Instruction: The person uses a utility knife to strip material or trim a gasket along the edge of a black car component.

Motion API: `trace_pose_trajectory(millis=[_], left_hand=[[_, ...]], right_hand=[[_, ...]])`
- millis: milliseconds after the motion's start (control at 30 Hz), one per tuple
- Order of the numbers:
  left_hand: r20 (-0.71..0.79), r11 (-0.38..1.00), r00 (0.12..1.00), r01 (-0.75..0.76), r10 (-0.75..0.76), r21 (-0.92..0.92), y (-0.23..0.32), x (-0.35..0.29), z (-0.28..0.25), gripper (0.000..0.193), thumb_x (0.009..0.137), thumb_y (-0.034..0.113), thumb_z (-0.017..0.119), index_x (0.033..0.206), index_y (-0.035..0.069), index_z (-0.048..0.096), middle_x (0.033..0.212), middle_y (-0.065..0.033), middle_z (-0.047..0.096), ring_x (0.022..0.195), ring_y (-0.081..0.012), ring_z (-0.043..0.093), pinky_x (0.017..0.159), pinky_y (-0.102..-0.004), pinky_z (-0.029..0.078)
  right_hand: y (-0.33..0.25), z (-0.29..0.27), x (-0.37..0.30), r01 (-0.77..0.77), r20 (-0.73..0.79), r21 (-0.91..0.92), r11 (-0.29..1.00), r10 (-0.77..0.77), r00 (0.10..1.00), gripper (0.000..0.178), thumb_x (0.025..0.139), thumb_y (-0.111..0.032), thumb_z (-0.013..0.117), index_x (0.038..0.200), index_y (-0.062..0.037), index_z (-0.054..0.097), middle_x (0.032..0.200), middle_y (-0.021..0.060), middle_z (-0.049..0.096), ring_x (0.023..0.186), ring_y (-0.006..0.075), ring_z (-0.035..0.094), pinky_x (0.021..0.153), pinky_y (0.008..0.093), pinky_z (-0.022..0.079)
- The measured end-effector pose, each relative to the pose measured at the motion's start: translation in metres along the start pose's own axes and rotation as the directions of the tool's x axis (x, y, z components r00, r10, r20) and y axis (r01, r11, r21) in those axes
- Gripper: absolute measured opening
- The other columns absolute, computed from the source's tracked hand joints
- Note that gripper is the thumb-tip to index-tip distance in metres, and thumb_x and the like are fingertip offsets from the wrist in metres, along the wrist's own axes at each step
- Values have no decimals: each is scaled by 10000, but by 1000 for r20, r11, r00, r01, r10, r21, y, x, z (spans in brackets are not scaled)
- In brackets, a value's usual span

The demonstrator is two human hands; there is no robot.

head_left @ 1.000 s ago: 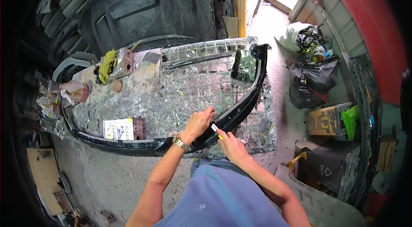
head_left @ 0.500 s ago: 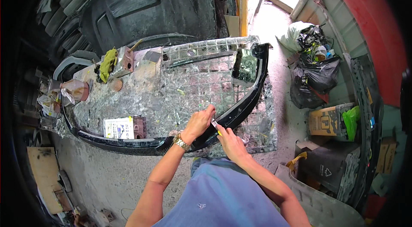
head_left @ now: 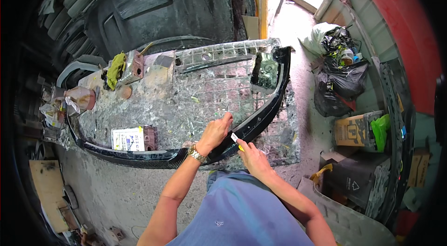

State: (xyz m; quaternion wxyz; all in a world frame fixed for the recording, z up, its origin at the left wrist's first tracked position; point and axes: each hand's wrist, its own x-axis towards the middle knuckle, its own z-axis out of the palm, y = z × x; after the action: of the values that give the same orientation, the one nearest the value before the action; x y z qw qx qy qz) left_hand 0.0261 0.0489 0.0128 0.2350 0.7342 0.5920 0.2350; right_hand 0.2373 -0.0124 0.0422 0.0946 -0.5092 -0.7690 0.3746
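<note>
A long, curved black car bumper lip [head_left: 251, 127] with a carbon-weave look lies along the front and right of a worn worktable [head_left: 153, 78]. My left hand [head_left: 215, 133], with a gold watch at the wrist, is closed at the lip's inner edge. Its palm side faces away, so whatever the fingers grip is hidden. Just to the right, my right hand [head_left: 253, 158] is closed around a small yellow knife-like tool [head_left: 240, 148] with a pale, flat front end [head_left: 234, 137]. That end is over the lip, close to my left hand; contact cannot be made out.
A printed white box [head_left: 128, 139] sits inside the lip's curve. Farther back are a yellow-green cloth [head_left: 116, 71] and a reddish-brown container [head_left: 84, 98]. Black rubbish bags [head_left: 342, 83] and cardboard boxes [head_left: 354, 130] line the right side. Dark moulded panels [head_left: 158, 11] stand behind the table.
My right hand has shifted slightly right and down with the tool, widening the gap to my left hand. The left hand and the lip have barely moved.
</note>
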Motion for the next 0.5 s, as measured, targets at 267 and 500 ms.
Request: trace_pose_trajectory(millis=[267, 500], left_hand=[[-12, 1000, 1000, 0, 0, -8, -2, 1, 1, 139, 1067, 224, 514, 1129, 102, 489, 710, -236, 657, 682, -471, 653, 567, -579, 500], [17, 999, 999, 28, -27, -35, -2, 4, 1, 151, 1073, 235, 502, 1147, 105, 481, 706, -246, 653, 689, -481, 650, 570, -590, 497]], right_hand=[[-2, 2, 4, -7, -35, 10, 1000, 7, 999, 449, 1001, -182, 618, 1425, -153, 474, 1064, 218, 613, 831, 487, 657, 699, 566, 543], [-5, 0, -1, -21, 2, -5, 1000, 21, 1000, 438, 1004, -184, 614, 1419, -153, 479, 1065, 213, 616, 855, 480, 671, 701, 563, 552]])
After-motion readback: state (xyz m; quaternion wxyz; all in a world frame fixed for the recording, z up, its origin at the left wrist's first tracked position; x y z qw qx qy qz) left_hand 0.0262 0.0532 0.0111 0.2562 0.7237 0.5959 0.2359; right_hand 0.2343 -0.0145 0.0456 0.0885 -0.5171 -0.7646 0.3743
